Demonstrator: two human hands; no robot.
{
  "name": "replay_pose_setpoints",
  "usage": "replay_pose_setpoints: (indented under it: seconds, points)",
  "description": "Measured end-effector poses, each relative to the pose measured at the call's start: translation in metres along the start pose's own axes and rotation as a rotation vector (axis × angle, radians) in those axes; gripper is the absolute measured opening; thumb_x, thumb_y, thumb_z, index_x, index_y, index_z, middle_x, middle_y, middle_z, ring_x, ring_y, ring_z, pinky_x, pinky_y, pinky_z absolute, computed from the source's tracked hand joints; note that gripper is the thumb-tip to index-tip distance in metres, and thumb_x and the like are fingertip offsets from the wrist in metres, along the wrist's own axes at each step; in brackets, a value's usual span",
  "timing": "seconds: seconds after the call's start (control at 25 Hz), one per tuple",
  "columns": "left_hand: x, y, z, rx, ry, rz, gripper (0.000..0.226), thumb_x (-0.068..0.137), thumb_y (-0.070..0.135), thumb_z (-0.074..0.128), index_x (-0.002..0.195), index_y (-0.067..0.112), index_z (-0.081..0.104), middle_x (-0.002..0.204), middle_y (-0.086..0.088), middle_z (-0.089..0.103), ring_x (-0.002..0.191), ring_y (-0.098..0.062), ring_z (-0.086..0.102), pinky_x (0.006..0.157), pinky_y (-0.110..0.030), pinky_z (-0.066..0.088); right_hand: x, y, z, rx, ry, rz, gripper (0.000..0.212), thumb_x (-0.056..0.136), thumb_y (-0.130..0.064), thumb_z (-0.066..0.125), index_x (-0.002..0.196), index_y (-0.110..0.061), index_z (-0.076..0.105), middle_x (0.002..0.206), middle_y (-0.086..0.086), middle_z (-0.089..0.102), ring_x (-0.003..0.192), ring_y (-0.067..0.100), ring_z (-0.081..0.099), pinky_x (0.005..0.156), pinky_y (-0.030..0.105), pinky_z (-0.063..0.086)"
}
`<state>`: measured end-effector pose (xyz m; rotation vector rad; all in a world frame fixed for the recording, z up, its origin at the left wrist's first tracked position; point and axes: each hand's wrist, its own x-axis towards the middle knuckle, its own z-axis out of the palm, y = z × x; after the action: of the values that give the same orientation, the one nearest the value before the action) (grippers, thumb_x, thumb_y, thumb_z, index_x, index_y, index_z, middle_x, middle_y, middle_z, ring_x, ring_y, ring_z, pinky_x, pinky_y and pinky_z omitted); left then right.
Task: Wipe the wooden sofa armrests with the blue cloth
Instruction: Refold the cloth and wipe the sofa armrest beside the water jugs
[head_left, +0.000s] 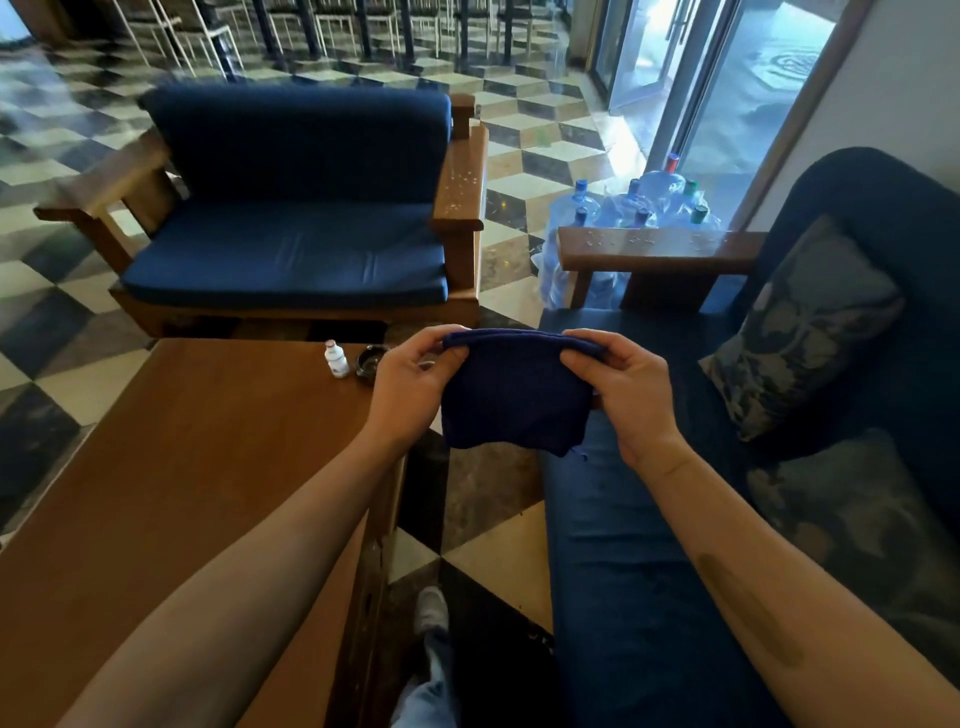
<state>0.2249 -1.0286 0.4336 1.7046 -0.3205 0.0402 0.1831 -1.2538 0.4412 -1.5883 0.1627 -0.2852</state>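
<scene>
The blue cloth (514, 395) hangs in the air between the two hands, above the gap between the wooden coffee table (171, 467) and the near sofa's seat cushion (639, 571). It is a deep navy blue, folded over so that its top edge forms a rounded, doubled ridge stretched taut from hand to hand. Below that ridge it drops as a roughly square panel with a soft, slightly ragged lower edge, and a thin loose thread shows at its lower right corner. Its surface looks matte and finely textured, with no pattern.

The left hand (410, 384) pinches the cloth's upper left corner, thumb on the near side and fingers curled over the fold. The right hand (628, 384) grips the upper right corner the same way, its fingers bent over the ridge and its thumb pressed against the cloth's side.

Beyond the cloth, the near sofa's wooden armrest (660, 249) runs flat and broad, its top speckled with pale crumbs or flecks. The far sofa (296, 208), with navy cushions, has a right-hand armrest (462, 187) sprinkled with similar pale specks, and an armrest on its other side (98, 192) that is blurred.

On the coffee table's far edge stand a small white bottle (336, 358) and, just beside it, a dark ashtray (371, 358). Large water bottles (634, 202) with coloured caps cluster behind the near armrest, by the glass door (727, 88). Two patterned cushions (800, 332) lean against the near sofa's back. The floor (524, 166) is tiled in a cube pattern.
</scene>
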Motion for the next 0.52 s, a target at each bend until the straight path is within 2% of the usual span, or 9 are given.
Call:
replay_pose_setpoints:
  seconds: [0.12,0.28,0.36,0.52]
  points:
    - [0.064,-0.022,-0.014,-0.022,-0.001,-0.006,0.021,0.100,0.013,0.055,0.114,0.021,0.067,0.105,0.007,0.070,0.100,-0.009,0.066,0.080,-0.028,0.056,0.063,0.012,0.027,-0.004,0.043,0.013,0.021,0.087,-0.009,0.073,0.103,-0.022,0.076,0.103,0.002,0.077,0.102,0.020,0.071,0.086,0.042,0.059]
    - [0.147,-0.045,-0.030,-0.035,-0.011,-0.004,0.023,0.099,0.013,0.057,0.107,0.031,0.067,0.104,0.006,0.071,0.100,-0.011,0.067,0.082,-0.026,0.056,0.140,0.020,0.058,-0.050,0.111,0.028,0.019,0.086,-0.010,0.074,0.102,-0.019,0.076,0.104,0.004,0.076,0.101,0.022,0.070,0.089,0.048,0.059]
    - [0.191,-0.055,-0.038,-0.030,-0.024,0.003,0.020,0.098,0.013,0.058,0.106,0.029,0.067,0.104,0.004,0.072,0.098,-0.010,0.067,0.081,-0.023,0.055,0.180,0.023,0.072,-0.069,0.143,0.023,0.018,0.086,-0.011,0.074,0.100,-0.023,0.076,0.103,0.004,0.076,0.100,0.022,0.070,0.088,0.048,0.059]
    - [0.265,-0.071,-0.044,-0.071,-0.056,-0.026,0.018,0.099,0.013,0.057,0.112,0.020,0.068,0.105,-0.001,0.072,0.097,-0.012,0.068,0.079,-0.025,0.056,0.244,0.026,0.086,-0.099,0.175,-0.001,0.018,0.086,-0.015,0.074,0.100,-0.027,0.076,0.103,0.001,0.076,0.101,0.023,0.070,0.089,0.049,0.058]
